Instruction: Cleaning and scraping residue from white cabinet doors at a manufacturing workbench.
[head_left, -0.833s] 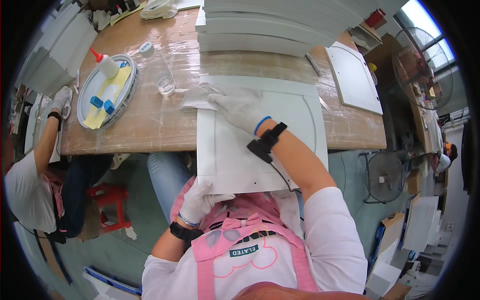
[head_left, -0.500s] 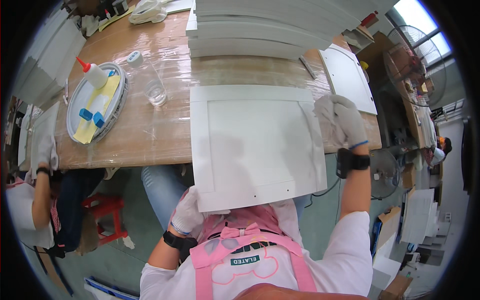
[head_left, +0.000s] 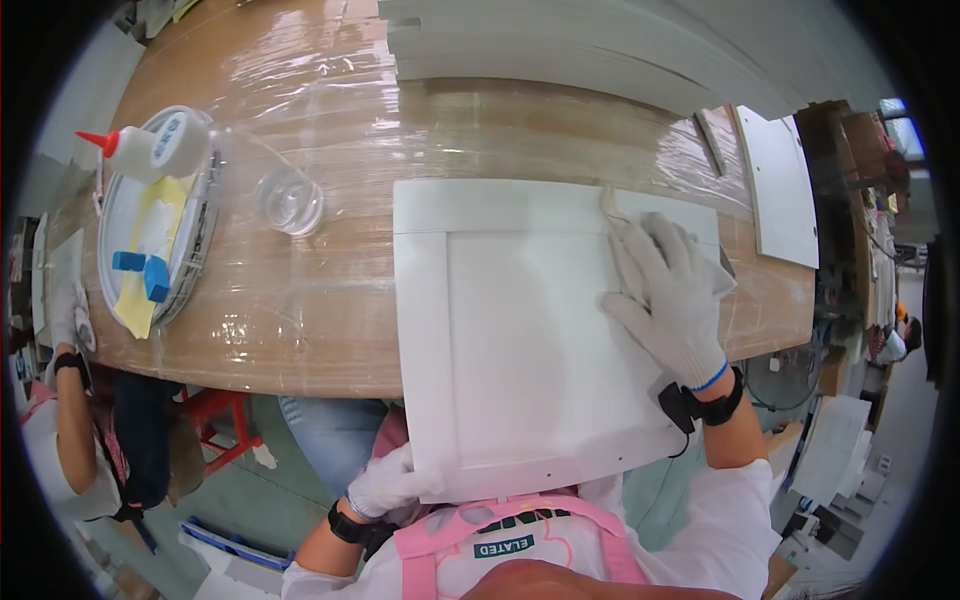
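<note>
White flat panel (head_left: 520, 330), recessed centre, overhangs near edge of film-wrapped wooden tabletop (head_left: 300, 320). Knit-gloved right hand (head_left: 665, 295) lies flat, fingers spread, on panel's right side; gloved left hand (head_left: 390, 485) grips panel's near-left corner.

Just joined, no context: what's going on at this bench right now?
A person in white gloves is handling a white framed cabinet-door panel lying on the plastic-wrapped wooden table, its near end overhanging the edge. The right hand lies flat on the panel's right frame; the left hand grips its near left corner. A round tray with a glue bottle sits to the left.
</note>
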